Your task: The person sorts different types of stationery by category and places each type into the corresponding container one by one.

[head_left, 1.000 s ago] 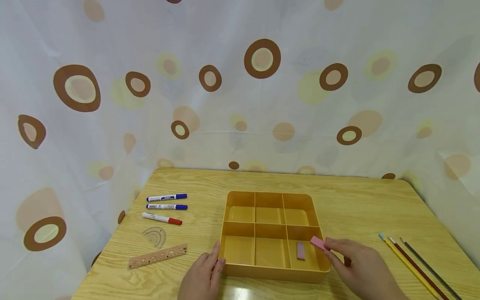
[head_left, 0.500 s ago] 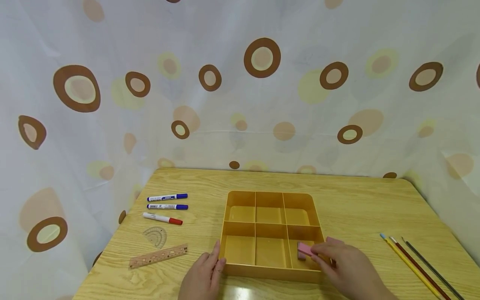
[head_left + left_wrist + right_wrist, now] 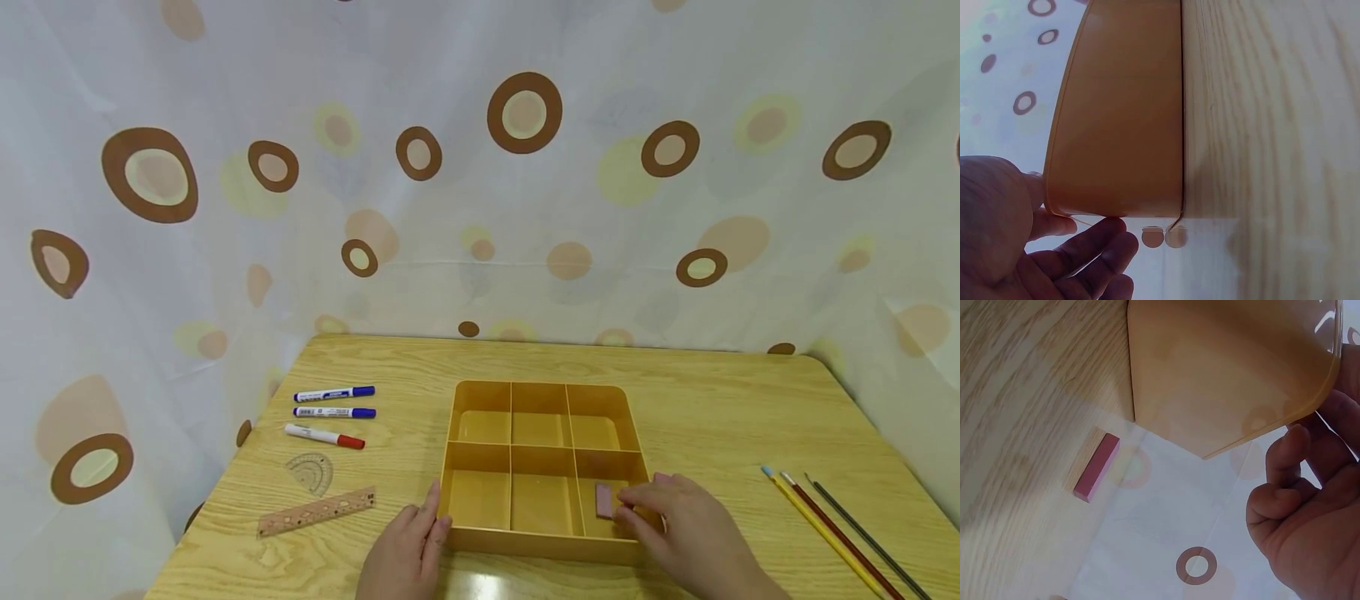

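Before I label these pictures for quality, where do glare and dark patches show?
Head view: glare on the wood-grain tabletop just in front of the six-compartment tray; right wrist: white highlights on the tray's outer wall; left wrist: the left hand looks dark against the bright circle-patterned cloth.

We see a pale cloth [image 3: 450, 283] hanging behind the table [image 3: 720, 400], printed with brown rings [image 3: 524, 113], most with cream or peach centres, and with softer yellow and peach spots [image 3: 569, 261]. Past the table's left and right edges we find the same cloth, loosely creased, and a faint horizontal crease crosses it above the back edge. The tabletop is light wood with a streaky grain, its back right corner rounded. Toward the near side we notice a small white glare [image 3: 486, 586] on the wood.
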`<state>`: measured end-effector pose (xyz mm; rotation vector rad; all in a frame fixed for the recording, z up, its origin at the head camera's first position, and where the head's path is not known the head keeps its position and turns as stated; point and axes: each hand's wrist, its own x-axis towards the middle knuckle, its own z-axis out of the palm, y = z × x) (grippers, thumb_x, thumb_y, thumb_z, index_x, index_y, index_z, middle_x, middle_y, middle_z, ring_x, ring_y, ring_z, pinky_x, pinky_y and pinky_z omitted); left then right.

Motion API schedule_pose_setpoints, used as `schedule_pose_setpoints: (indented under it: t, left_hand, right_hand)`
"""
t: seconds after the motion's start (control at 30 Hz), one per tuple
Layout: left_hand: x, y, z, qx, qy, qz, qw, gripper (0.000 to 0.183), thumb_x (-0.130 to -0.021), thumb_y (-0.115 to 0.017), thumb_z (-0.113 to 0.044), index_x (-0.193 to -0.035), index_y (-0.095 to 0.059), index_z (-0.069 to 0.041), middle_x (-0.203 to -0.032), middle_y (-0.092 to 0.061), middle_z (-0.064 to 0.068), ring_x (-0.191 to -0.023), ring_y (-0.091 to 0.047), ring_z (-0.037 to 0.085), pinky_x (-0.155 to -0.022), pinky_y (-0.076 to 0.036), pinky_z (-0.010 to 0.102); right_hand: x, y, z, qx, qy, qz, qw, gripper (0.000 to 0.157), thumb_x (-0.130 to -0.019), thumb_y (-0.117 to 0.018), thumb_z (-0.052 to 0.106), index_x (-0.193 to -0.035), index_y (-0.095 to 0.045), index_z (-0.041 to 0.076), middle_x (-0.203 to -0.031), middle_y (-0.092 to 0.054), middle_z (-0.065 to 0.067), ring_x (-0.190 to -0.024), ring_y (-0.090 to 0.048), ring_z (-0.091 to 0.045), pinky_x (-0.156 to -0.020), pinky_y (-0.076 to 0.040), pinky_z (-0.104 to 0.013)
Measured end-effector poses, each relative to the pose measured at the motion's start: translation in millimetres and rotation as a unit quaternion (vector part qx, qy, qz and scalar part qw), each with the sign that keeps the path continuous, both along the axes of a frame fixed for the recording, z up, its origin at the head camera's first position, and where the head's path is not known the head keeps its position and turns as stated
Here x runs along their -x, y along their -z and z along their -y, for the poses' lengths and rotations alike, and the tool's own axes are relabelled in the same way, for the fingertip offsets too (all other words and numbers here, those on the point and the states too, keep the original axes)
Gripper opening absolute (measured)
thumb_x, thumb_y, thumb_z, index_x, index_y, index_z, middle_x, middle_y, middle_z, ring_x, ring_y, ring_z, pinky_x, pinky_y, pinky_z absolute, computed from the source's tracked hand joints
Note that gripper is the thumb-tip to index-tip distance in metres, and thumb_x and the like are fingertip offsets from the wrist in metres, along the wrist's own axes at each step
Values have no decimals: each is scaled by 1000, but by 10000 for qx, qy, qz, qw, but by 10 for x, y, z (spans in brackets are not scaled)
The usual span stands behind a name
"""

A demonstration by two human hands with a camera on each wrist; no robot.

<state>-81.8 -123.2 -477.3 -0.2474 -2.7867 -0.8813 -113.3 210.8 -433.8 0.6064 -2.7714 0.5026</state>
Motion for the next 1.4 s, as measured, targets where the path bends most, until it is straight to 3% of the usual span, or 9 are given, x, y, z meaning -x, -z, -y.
schedule_pose_setpoints:
  t: [0.1,0.23,0.4,0.57,0.7,0.83,0.93,1.13,1.4]
  left_hand:
    - [-8,6,-3,-6,9,-44,10000,47,-102,-48,-35,-136,-54,-2,-73,-44,-14,-58,-32,-2,-52,-34,16]
    - [-12,-15,-8,-22,-43,171,9998,50,-103,-44,-39,-138,-53,-4,-73,-44,-14,-59,-33,-2,-53,-34,17]
    - [-18,-33,-11,-24,-85,261,9996,51,-103,-43,-41,-138,-53,-4,-74,-44,-13,-61,-34,-1,-53,-34,17]
    - [-24,-26,-8,-57,-118,229,9997,51,-103,-43,-40,-138,-53,-4,-74,-45,-13,-61,-34,-1,-53,-34,17]
    - [-21,-14,-7,-29,-116,242,9996,52,-103,-42,-42,-138,-53,-5,-74,-45,-13,-60,-34,-1,-53,-34,17]
    - [-17,-11,-6,-18,-128,227,9997,51,-103,-43,-40,-138,-53,-5,-73,-43,-13,-60,-33,-1,-53,-34,17]
    - [-19,-16,-10,-32,-156,178,9997,49,-102,-45,-39,-138,-53,-5,-73,-44,-13,-60,-33,-1,-53,-34,17]
    - [-30,-27,-15,-22,-147,15,9999,47,-102,-48,-35,-137,-54,-4,-74,-46,-13,-59,-32,-2,-52,-34,17]
    - [-16,-39,-12,-27,-99,253,9996,50,-103,-45,-39,-138,-52,-4,-75,-45,-13,-60,-33,-1,-53,-34,17]
  right_hand:
    - [-6,14,-11,54,23,-181,9998,15,-78,-80,19,-94,-78,20,-87,-71,17,-90,-67,-18,-82,-53,-41]
    - [-9,42,-45,317,118,-597,9976,17,-77,-81,19,-93,-77,22,-85,-70,16,-79,-60,-10,-66,-52,-31]
    - [25,54,-123,736,167,-1144,9906,27,-75,-81,12,-101,-76,16,-94,-71,6,-83,-63,-14,-65,-55,-34]
    - [80,46,-218,891,278,-1165,9888,26,-78,-78,9,-104,-74,12,-96,-70,1,-78,-64,-13,-60,-52,-27]
    - [143,82,-339,791,528,-737,9927,27,-85,-75,19,-110,-73,11,-99,-70,-6,-65,-56,-9,-54,-47,-26]
    - [215,119,-482,470,827,-65,9954,37,-90,-70,33,-116,-70,7,-108,-69,-16,-80,-67,-27,-66,-54,-43]
    - [270,156,-595,77,880,207,9959,40,-89,-70,30,-120,-68,5,-111,-68,-20,-94,-66,-39,-75,-52,-55]
    - [379,238,-779,-421,698,601,9949,38,-91,-67,26,-121,-66,4,-109,-69,-17,-96,-66,-37,-78,-51,-53]
    - [429,295,-865,-707,587,1135,9893,33,-86,-72,25,-114,-71,7,-105,-71,-10,-92,-67,-28,-76,-53,-50]
